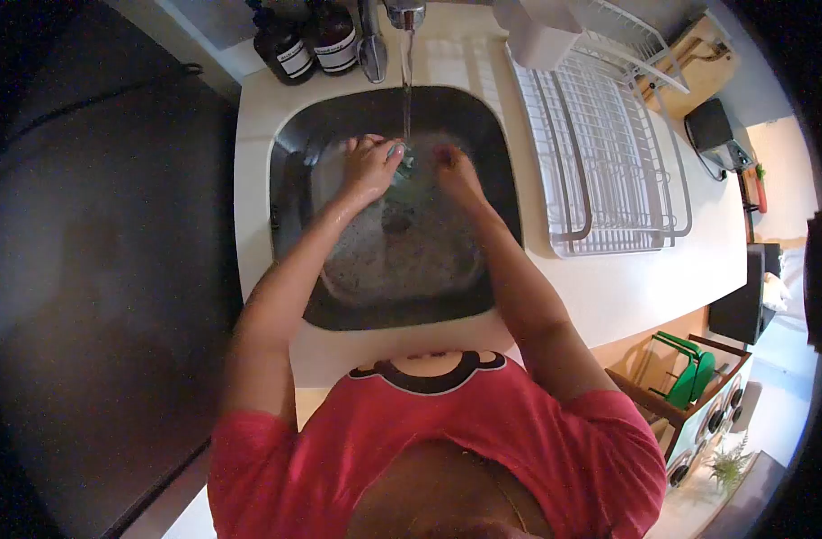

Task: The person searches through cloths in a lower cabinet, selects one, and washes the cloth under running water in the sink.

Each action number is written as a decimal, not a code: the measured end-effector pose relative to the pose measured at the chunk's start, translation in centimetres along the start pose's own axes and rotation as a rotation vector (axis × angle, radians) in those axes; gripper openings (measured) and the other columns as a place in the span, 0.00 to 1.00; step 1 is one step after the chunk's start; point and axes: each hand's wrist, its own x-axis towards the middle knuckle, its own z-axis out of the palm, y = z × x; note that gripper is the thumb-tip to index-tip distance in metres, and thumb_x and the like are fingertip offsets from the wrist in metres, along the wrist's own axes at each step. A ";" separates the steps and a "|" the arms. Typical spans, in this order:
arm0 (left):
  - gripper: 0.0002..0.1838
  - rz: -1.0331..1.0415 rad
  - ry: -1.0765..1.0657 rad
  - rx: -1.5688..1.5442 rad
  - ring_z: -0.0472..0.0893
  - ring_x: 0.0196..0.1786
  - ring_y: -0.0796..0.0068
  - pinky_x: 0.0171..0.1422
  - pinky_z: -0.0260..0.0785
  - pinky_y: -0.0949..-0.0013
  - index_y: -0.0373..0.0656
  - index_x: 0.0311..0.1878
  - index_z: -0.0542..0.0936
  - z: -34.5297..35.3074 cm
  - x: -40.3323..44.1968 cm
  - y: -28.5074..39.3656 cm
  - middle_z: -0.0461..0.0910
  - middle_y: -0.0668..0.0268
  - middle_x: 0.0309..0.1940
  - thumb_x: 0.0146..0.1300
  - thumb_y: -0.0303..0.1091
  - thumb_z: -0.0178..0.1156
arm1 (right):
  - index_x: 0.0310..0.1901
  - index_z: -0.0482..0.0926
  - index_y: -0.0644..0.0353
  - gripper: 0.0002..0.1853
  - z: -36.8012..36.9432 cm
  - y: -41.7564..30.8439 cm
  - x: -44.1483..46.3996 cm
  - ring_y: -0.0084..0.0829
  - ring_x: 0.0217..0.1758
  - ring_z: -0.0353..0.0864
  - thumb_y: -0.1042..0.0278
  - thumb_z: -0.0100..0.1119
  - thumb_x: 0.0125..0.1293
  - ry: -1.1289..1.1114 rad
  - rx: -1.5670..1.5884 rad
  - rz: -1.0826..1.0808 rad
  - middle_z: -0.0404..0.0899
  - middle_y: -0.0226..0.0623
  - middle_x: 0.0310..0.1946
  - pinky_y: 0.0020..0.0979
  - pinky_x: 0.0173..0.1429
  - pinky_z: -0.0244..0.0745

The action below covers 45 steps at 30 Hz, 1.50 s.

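Water runs from the faucet (405, 13) in a thin stream into the dark sink (411, 314). Just left of the stream is my left hand (369, 171), its fingers curled around a small greenish item (405, 163) that looks wet; its exact kind is unclear. To the right of the stream, my right hand (457, 173) is closed, with its fingertips dark and blurred, and anything it holds is hidden. Both hands are inside the upper part of the sink, apart from each other.
Two dark pump bottles (335, 45) stand behind the sink at the left. A white wire dish rack (599, 162) sits on the counter (640, 296) to the right, with a pale container (538, 34) at its back. Farther right is a toaster (720, 135).
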 end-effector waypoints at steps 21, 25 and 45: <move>0.20 -0.185 -0.002 -0.329 0.78 0.37 0.59 0.41 0.67 0.63 0.37 0.38 0.75 -3.7 3.3 -3.2 0.78 0.56 0.32 0.44 0.40 0.62 | 0.39 0.73 0.64 0.14 -2.8 -8.7 1.7 0.21 0.30 0.68 0.59 0.50 0.62 -0.093 0.322 -0.221 0.73 0.30 0.27 0.25 0.35 0.65; 0.18 -0.295 -0.059 -0.295 0.77 0.39 0.56 0.45 0.67 0.63 0.37 0.41 0.75 -2.9 1.1 -3.6 0.78 0.54 0.34 0.45 0.36 0.61 | 0.35 0.72 0.63 0.12 -4.3 -10.7 1.0 0.19 0.30 0.67 0.62 0.50 0.60 -0.131 0.260 -0.225 0.70 0.26 0.26 0.22 0.37 0.64; 0.11 -0.338 -0.062 -0.707 0.77 0.37 0.74 0.42 0.67 0.73 0.35 0.41 0.75 -4.4 2.2 0.0 0.78 0.63 0.33 0.56 0.30 0.57 | 0.46 0.70 0.63 0.21 -0.3 -7.0 2.0 0.49 0.48 0.72 0.61 0.61 0.53 -0.132 0.129 -0.517 0.74 0.49 0.40 0.32 0.50 0.67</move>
